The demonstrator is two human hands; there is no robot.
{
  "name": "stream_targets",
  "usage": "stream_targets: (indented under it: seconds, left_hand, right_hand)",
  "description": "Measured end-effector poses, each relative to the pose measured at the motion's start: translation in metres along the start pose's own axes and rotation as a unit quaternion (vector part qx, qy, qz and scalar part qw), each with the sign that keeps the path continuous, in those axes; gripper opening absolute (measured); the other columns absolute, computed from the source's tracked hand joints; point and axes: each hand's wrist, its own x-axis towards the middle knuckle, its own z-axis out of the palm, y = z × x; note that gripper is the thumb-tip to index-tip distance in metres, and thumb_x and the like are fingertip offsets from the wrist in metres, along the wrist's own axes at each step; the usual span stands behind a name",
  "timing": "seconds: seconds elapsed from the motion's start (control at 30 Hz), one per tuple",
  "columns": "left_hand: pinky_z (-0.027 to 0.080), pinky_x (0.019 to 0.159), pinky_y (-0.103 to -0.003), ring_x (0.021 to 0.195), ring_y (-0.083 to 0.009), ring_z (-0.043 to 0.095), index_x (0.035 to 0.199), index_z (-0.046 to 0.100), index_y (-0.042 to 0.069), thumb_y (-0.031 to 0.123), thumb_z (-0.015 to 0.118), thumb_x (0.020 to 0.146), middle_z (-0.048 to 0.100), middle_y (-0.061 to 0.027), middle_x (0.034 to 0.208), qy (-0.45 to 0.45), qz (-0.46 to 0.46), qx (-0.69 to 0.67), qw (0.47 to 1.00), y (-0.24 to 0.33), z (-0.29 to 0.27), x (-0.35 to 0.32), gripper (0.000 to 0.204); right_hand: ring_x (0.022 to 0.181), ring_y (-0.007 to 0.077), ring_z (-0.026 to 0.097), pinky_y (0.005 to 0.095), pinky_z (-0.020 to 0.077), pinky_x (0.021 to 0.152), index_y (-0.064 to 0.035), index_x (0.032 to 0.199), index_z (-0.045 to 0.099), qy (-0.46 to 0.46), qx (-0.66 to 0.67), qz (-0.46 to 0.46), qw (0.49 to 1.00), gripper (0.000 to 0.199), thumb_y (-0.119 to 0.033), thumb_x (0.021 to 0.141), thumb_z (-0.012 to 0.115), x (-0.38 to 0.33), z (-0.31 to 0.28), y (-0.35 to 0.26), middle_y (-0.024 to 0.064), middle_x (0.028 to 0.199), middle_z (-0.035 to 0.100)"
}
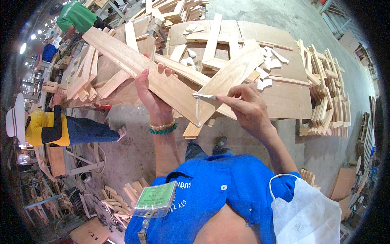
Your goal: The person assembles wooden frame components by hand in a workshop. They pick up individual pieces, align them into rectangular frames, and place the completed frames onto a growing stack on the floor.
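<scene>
My left hand point(153, 91) is wrapped round the lower edge of a pale wooden board, with its fingertips showing over the far side. That board belongs to an L-shaped wooden corner piece point(170, 90), whose second board point(233, 71) runs up to the right. Along the joint between the boards lies a white line point(198, 112), which looks like paste or glue. My right hand point(248, 106) pinches a small pointed white strip point(207, 96), its tip touching the top end of that line. Whether the strip is paper, foam or plastic I cannot tell.
White scraps point(273, 61) lie on the cardboard-covered table point(284, 97) beyond my hands. Wooden frames point(325, 93) are stacked at the right, and loose wooden lengths point(87, 75) at the left. A person in yellow point(48, 126) and one in green point(76, 17) stand on the left.
</scene>
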Motion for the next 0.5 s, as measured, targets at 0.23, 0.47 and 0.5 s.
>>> stream_targets:
  seconds: [0.23, 0.47, 0.5]
  left_hand:
    - [0.047, 0.075, -0.037, 0.085, -0.0194, 0.055, 0.135, 0.04, 0.01, 0.033, 0.05, 0.086, 0.055, -0.0086, 0.094, 0.007, 0.007, -0.002, 1.0, -0.002, -0.002, 0.001, 0.054]
    - [0.051, 0.087, -0.042, 0.102, -0.0278, 0.055, 0.137, 0.035, 0.009, 0.039, 0.061, 0.085, 0.052, -0.0138, 0.106, -0.035, -0.1, -0.21, 0.972, 0.002, 0.023, 0.0, 0.065]
    - [0.051, 0.091, -0.042, 0.115, -0.029, 0.05, 0.138, 0.033, 0.008, 0.038, 0.06, 0.087, 0.048, -0.0167, 0.122, -0.161, -0.128, -0.274, 0.939, 0.005, 0.009, 0.002, 0.066]
  right_hand:
    - [0.08, 0.022, 0.054, 0.0331, 0.0485, 0.068, -0.0126, 0.101, 0.07, -0.065, 0.028, -0.016, 0.997, 0.035, 0.002, 0.07, 0.063, -0.016, -0.009, -0.017, 0.0052, 0.088, 0.057]
    - [0.08, 0.016, 0.055, 0.0251, 0.0452, 0.07, -0.0085, 0.107, 0.068, 0.021, 0.228, 0.137, 0.964, 0.031, 0.003, 0.081, 0.058, -0.042, -0.048, -0.011, 0.0059, 0.091, 0.058]
    - [0.081, 0.0146, 0.054, 0.0241, 0.0445, 0.071, -0.0077, 0.108, 0.068, 0.067, 0.246, 0.159, 0.954, 0.03, 0.003, 0.082, 0.058, -0.042, -0.057, -0.012, 0.0061, 0.093, 0.058]
